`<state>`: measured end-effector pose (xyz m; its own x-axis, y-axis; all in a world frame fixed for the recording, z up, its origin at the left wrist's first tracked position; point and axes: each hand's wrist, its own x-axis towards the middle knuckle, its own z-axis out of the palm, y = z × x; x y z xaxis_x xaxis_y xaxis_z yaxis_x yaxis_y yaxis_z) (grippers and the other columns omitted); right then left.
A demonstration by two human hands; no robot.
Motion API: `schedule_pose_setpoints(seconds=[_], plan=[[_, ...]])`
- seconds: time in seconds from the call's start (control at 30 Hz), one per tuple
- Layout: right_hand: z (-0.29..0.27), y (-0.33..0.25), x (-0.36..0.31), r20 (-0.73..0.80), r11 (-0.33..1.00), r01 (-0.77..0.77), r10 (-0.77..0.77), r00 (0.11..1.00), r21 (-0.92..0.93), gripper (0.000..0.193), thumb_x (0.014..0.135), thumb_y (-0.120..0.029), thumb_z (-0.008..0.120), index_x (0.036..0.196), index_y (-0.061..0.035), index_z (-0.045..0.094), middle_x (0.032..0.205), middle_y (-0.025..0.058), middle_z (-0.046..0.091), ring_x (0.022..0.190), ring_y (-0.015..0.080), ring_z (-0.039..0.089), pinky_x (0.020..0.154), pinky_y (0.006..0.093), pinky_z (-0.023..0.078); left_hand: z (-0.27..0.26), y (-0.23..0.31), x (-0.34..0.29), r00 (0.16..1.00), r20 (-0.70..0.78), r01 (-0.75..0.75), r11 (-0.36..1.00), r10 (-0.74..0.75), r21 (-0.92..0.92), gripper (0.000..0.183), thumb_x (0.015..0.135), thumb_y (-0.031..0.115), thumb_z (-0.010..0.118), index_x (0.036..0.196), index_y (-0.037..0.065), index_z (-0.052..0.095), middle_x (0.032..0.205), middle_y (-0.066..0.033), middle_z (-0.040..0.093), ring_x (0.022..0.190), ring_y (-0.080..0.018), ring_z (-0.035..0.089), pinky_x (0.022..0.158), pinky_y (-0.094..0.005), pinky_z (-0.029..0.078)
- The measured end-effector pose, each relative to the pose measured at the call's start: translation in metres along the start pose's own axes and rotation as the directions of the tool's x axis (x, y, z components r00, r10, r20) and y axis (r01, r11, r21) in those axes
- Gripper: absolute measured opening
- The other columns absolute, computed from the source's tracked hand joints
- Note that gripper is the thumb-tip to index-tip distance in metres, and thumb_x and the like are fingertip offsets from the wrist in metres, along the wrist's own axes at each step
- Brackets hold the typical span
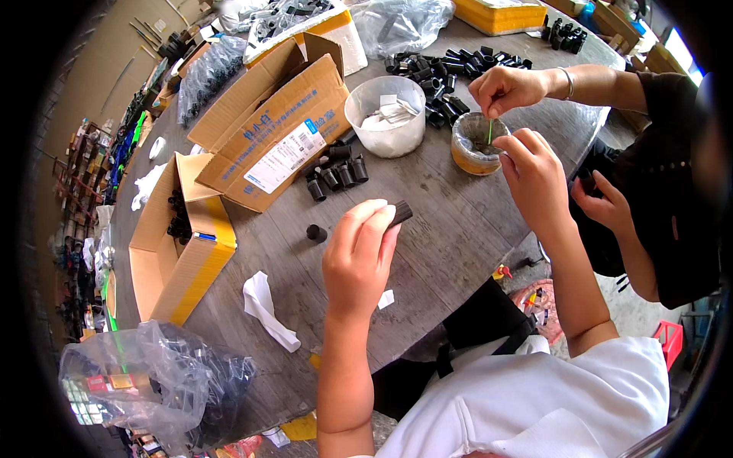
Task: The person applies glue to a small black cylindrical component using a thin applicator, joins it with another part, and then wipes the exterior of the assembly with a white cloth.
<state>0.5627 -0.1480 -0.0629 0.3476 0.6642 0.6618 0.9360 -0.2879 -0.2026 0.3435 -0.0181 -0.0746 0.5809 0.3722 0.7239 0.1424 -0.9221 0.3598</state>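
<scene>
My left hand [357, 256] is raised above the grey table [450, 229] and pinches a small black ribbed cylinder [402, 212] between its fingertips. My right hand [534, 174] reaches toward a small round tub [473, 145] with a yellowish band, holding a thin green stick [489, 131] that dips into it. Another person's hand [508, 88] hovers over the same tub from the far side, fingers pinched together. Several black cylinders [336, 174] lie in a row on the table in front of my left hand, and one [316, 233] stands alone.
A white plastic cup [385, 116] with white pieces stands by an open cardboard box [267, 126]. A second open box [179, 252] sits at the left. A pile of black parts [450, 72], clear bags [153, 378] of parts and white paper scraps [267, 309] lie around.
</scene>
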Motion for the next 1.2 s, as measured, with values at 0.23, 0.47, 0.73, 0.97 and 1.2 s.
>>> schedule_pose_setpoints(seconds=[0.23, 0.47, 0.73, 0.97, 1.2], plan=[[0.003, 0.001, 0.008, 0.001, 0.996, 0.019, -0.019, 1.0, -0.09, 0.013, 0.068, -0.005, 0.063, 0.08, -0.0035, 0.065, 0.082, 0.0067, 0.053, 0.082, 0.0225, 0.056, 0.072, 0.0342, 0.048, -0.002, 0.002, 0.001, 1.0, 0.012, -0.006, 1.0, 0.006, -0.001, 0.032, 0.068, -0.004, 0.074, 0.096, 0.004, 0.061, 0.099, -0.0099, 0.062, 0.089, -0.0265, 0.063, 0.077, -0.0338, 0.052], [0.007, 0.002, 0.01, -0.054, 0.988, 0.025, -0.034, 0.998, -0.154, 0.011, 0.067, -0.006, 0.064, 0.078, -0.0058, 0.064, 0.08, 0.0048, 0.051, 0.081, 0.0206, 0.055, 0.07, 0.0329, 0.047, -0.004, 0.004, 0.005, 1.0, 0.002, -0.021, 1.0, 0.021, 0.012, 0.031, 0.07, -0.002, 0.073, 0.098, 0.005, 0.062, 0.1, -0.0089, 0.062, 0.09, -0.0255, 0.063, 0.076, -0.0331, 0.053], [0.004, 0.002, 0.011, 0.0, 0.962, 0.021, -0.022, 1.0, -0.272, 0.007, 0.07, -0.011, 0.062, 0.073, -0.0074, 0.057, 0.081, 0.0041, 0.051, 0.084, 0.0195, 0.054, 0.074, 0.0318, 0.044, -0.005, 0.001, 0.003, 0.999, 0.001, -0.043, 0.998, 0.043, 0.052, 0.027, 0.074, 0.002, 0.071, 0.099, 0.005, 0.062, 0.099, -0.0073, 0.061, 0.088, -0.0234, 0.063, 0.074, -0.0321, 0.053], [0.007, 0.004, 0.009, 0.021, 0.956, -0.035, 0.043, 0.999, -0.291, 0.011, 0.076, -0.019, 0.064, 0.076, -0.0079, 0.061, 0.083, 0.0036, 0.055, 0.086, 0.0198, 0.056, 0.075, 0.0329, 0.044, -0.002, 0.002, 0.001, 0.998, 0.033, -0.052, 0.998, 0.051, 0.04, 0.027, 0.074, 0.002, 0.071, 0.099, 0.005, 0.062, 0.099, -0.007, 0.061, 0.088, -0.0237, 0.062, 0.074, -0.0323, 0.053], [0.004, -0.002, -0.002, -0.067, 0.952, -0.254, 0.246, 0.967, -0.169, 0.028, 0.082, -0.031, 0.065, 0.071, -0.0052, 0.062, 0.073, 0.0054, 0.055, 0.067, 0.021, 0.058, 0.06, 0.0336, 0.046, -0.003, 0.005, 0.003, 0.999, 0.033, -0.022, 1.0, 0.021, 0.021, 0.03, 0.072, 0.002, 0.074, 0.099, 0.005, 0.061, 0.097, -0.0093, 0.063, 0.087, -0.0259, 0.063, 0.073, -0.0325, 0.052]])
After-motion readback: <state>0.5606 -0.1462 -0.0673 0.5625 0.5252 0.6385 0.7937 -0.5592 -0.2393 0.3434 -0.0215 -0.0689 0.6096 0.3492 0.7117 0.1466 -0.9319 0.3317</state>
